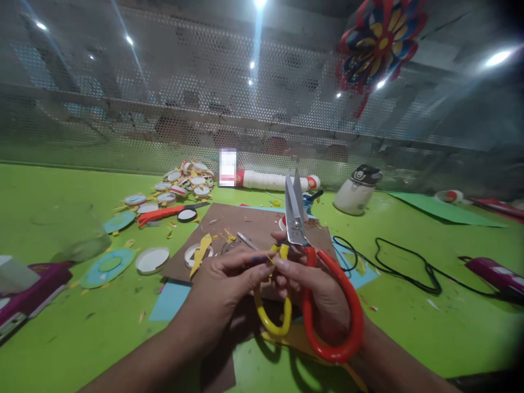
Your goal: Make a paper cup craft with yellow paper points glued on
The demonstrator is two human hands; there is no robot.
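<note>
My right hand [329, 297] holds a pair of scissors [296, 225] with one red and one yellow handle, blades pointing up and slightly parted. Its thumb and fingertips also meet a tiny yellow piece [271, 260], probably paper. My left hand [223, 281] pinches that piece from the other side, fingertips almost touching the right ones. Just beyond my left hand, a yellow cutout strip [200, 254] lies over a white round lid [189, 255] on a brown board [233, 215]. A slim grey tool [246, 240] and yellow scraps [229, 236] lie there too.
Decorated discs [198, 181] are heaped at the back left, near an orange-handled cutter [161, 214]. A lit phone [227, 166] stands by a white roll [270, 180]. At right are a white-and-black container [357, 191], a black cable [403, 262] and a purple device [493, 273].
</note>
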